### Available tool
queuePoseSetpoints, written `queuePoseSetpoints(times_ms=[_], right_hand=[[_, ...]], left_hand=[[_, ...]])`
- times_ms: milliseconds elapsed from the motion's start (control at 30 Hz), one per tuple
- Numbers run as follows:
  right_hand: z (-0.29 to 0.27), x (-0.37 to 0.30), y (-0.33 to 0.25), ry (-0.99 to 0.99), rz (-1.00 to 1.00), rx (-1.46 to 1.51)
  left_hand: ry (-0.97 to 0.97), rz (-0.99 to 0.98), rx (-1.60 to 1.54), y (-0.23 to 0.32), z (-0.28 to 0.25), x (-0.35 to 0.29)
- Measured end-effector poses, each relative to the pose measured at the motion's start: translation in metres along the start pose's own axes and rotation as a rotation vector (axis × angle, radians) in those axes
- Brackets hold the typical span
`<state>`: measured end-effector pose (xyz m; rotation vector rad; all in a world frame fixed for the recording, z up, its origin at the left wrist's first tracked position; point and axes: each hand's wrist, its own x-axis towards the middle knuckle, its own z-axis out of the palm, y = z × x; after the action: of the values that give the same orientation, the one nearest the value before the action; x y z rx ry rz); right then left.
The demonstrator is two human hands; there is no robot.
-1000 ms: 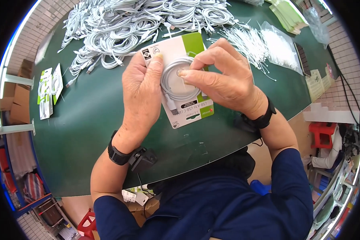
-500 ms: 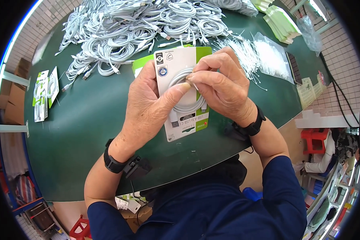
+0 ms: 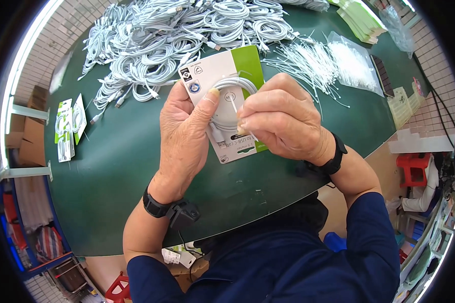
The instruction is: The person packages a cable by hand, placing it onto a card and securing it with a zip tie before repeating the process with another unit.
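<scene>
My left hand [image 3: 184, 123] grips a white and green packaging card [image 3: 247, 63], its thumb pressing a coiled light-grey cable [image 3: 218, 119] against the card's face. The coil lies looped on the card, with a plug near its lower end. At the card's right side, my right hand [image 3: 290, 121] is closed in a pinch on a thin white cable tie [image 3: 233, 103]. One strip of the tie shows across the coil's middle, and its other parts are hidden by my fingers.
A large heap of grey coiled cables [image 3: 151, 45] covers the far table. Loose white cable ties [image 3: 308, 65] and a clear bag of ties [image 3: 356, 70] lie at far right, near stacked green-white cards [image 3: 361, 22]. Carded cables [image 3: 64, 131] lie at left.
My right hand has moved lower and away from my left thumb, drawing along the cable tie. The card has tilted and shifted slightly left; the left thumb now presses the coil's left side.
</scene>
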<state>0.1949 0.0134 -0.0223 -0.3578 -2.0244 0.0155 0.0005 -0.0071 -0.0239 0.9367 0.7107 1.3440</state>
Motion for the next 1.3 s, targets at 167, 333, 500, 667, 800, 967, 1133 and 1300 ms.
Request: queuePoseSetpoints(times_ms=[167, 333, 500, 667, 800, 967, 1133, 1300], right_hand=[[0.004, -0.004, 0.001, -0.002, 0.021, 0.141], [0.005, -0.004, 0.004, -0.019, 0.037, 0.201], [0.007, -0.006, 0.004, -0.017, 0.050, 0.262], [0.006, -0.006, 0.004, -0.040, 0.055, 0.312], [0.005, -0.005, 0.004, -0.049, 0.076, 0.346], [0.006, -0.007, 0.003, -0.042, 0.107, 0.341], [0.007, -0.006, 0.002, -0.057, 0.089, 0.251], [0.004, -0.006, 0.002, -0.037, 0.166, 0.205]], left_hand=[[-0.016, -0.002, 0.010, -0.003, -0.001, 0.000], [-0.007, -0.005, -0.007, -0.003, -0.001, 0.001], [-0.010, -0.010, -0.007, -0.003, -0.001, 0.002], [-0.012, 0.000, 0.005, -0.003, -0.003, 0.001], [-0.016, -0.001, 0.014, -0.003, -0.003, 0.001], [-0.016, 0.013, 0.003, -0.007, -0.003, 0.000], [-0.011, 0.003, 0.000, -0.010, -0.005, 0.001], [-0.042, -0.019, 0.035, -0.013, -0.007, 0.000]])
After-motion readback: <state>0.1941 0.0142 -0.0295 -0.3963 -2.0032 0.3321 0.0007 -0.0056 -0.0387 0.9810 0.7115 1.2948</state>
